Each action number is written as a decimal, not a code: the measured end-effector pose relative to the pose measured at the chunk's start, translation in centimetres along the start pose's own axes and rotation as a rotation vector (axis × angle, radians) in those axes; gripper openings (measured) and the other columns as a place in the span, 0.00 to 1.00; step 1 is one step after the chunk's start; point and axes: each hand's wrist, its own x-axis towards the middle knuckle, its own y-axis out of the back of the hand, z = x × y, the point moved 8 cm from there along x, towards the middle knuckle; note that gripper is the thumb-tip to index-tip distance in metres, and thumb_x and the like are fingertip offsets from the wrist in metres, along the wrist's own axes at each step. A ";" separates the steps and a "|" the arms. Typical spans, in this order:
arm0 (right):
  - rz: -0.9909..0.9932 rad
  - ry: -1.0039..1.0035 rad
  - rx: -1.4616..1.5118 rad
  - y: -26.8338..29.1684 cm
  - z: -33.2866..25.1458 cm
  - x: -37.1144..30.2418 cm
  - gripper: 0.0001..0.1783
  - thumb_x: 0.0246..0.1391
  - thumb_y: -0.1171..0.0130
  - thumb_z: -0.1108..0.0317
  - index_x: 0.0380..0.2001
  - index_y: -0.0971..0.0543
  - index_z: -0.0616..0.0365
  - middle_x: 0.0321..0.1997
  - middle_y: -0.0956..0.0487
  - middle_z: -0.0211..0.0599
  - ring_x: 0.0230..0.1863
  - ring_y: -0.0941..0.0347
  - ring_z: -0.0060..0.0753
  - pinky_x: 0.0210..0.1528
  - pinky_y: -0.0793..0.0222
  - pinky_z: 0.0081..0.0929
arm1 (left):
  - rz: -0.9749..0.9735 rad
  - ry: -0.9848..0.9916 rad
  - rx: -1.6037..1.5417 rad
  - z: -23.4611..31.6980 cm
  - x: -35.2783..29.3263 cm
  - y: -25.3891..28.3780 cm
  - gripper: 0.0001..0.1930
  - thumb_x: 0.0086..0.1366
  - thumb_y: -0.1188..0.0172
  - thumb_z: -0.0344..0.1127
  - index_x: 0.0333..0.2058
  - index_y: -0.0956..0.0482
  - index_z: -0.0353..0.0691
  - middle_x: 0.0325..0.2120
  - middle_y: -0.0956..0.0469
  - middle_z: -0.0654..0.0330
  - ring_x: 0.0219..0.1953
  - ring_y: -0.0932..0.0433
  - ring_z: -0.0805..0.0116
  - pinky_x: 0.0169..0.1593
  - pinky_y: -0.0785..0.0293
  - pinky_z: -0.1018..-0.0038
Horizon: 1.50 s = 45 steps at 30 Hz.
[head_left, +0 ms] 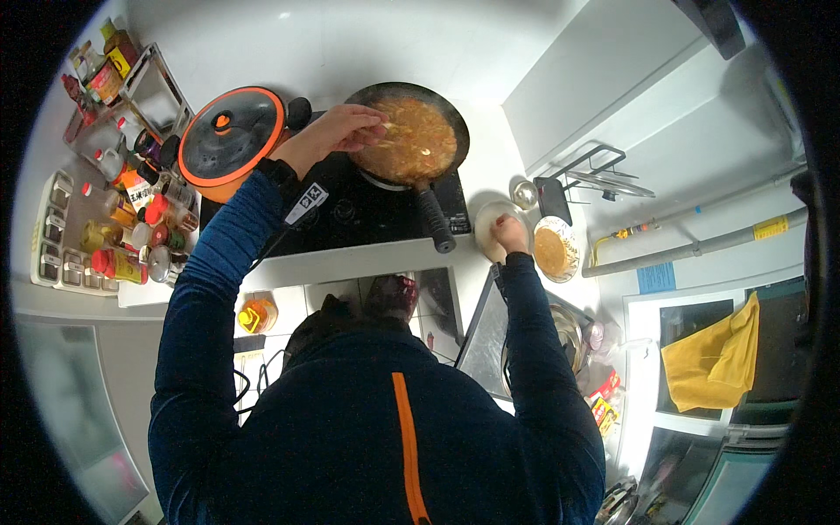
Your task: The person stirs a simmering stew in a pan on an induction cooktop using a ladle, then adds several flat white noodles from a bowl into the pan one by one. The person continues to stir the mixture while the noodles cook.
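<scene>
Above the left part of a dark frying pan (435, 99), my left hand (350, 129) reaches out with its fingers pressed together. Pale bits show by its fingertips, but what the hand holds is too small to tell. Reddish-brown stew (411, 150) with chunks fills the pan, whose black handle (433, 219) points toward me. To the right of the stove, my right hand (510, 234) is closed over a pale bowl (486, 229); its curled fingers hide what they grip. Next to it stands a patterned bowl (573, 254) of brown liquid.
An orange pot (219, 184) with a glass lid stands on the black stove (337, 223), left of the pan. Several seasoning bottles (166, 214) crowd the left counter. A small metal bowl (524, 194) and a lid rack (595, 171) are at the right, near a sink (490, 328).
</scene>
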 end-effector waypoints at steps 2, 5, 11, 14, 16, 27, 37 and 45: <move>-0.040 -0.092 0.175 -0.1 1.7 0.0 0.15 0.49 0.40 0.59 0.38 0.20 0.56 0.32 0.17 0.42 0.36 0.20 0.44 0.42 0.27 0.40 | -0.006 0.021 0.000 -0.2 -0.2 0.0 0.15 0.68 0.43 0.42 0.50 0.22 0.46 0.36 0.17 0.68 0.34 0.19 0.81 0.33 0.25 0.86; -0.186 -0.196 0.633 0.4 3.8 -0.4 0.16 0.52 0.40 0.56 0.39 0.19 0.54 0.29 0.19 0.31 0.29 0.23 0.32 0.37 0.27 0.36 | -0.025 0.024 -0.018 -0.2 -0.2 -0.1 0.15 0.67 0.42 0.43 0.49 0.21 0.46 0.37 0.17 0.67 0.34 0.19 0.81 0.34 0.24 0.85; -0.316 -0.285 1.298 8.6 -2.4 1.0 0.16 0.59 0.46 0.64 0.45 0.21 0.64 0.29 0.22 0.25 0.22 0.30 0.14 0.24 0.33 0.13 | -0.175 -0.038 -0.096 -0.5 2.1 -1.9 0.19 0.65 0.39 0.45 0.51 0.22 0.42 0.40 0.18 0.63 0.36 0.19 0.79 0.40 0.21 0.83; -0.401 -0.014 1.234 16.2 -11.0 2.7 0.14 0.56 0.43 0.71 0.45 0.21 0.65 0.32 0.20 0.29 0.26 0.29 0.14 0.25 0.33 0.10 | -0.348 -0.148 -0.128 -0.3 4.4 -3.6 0.23 0.64 0.38 0.45 0.53 0.25 0.37 0.42 0.19 0.58 0.40 0.19 0.73 0.45 0.20 0.79; -0.398 0.152 1.096 20.0 -16.8 3.7 0.14 0.55 0.40 0.71 0.45 0.21 0.64 0.32 0.20 0.29 0.27 0.28 0.14 0.27 0.32 0.11 | -0.467 -0.201 -0.269 0.0 5.6 -4.6 0.25 0.64 0.38 0.44 0.55 0.27 0.34 0.46 0.21 0.55 0.45 0.20 0.70 0.49 0.22 0.76; -0.356 0.387 0.828 22.2 -32.1 7.0 0.11 0.52 0.33 0.64 0.34 0.20 0.60 0.29 0.20 0.29 0.27 0.26 0.19 0.28 0.31 0.14 | -0.177 -0.331 -0.140 5.3 6.1 -4.9 0.19 0.70 0.50 0.27 0.58 0.33 0.27 0.49 0.24 0.49 0.51 0.22 0.64 0.53 0.23 0.80; -0.396 0.473 0.998 23.4 -34.9 7.3 0.14 0.55 0.35 0.70 0.41 0.22 0.68 0.33 0.19 0.39 0.32 0.21 0.25 0.33 0.24 0.18 | -0.001 -0.499 0.192 5.6 10.2 -0.6 0.16 0.64 0.38 0.33 0.46 0.22 0.28 0.37 0.19 0.55 0.39 0.18 0.68 0.44 0.20 0.80; -0.337 0.409 1.068 24.0 -34.4 7.6 0.13 0.55 0.35 0.72 0.40 0.21 0.70 0.34 0.18 0.43 0.33 0.19 0.28 0.36 0.21 0.18 | 0.085 -0.369 -0.141 5.9 8.3 -0.4 0.18 0.61 0.34 0.38 0.45 0.20 0.31 0.37 0.19 0.58 0.38 0.19 0.71 0.43 0.21 0.81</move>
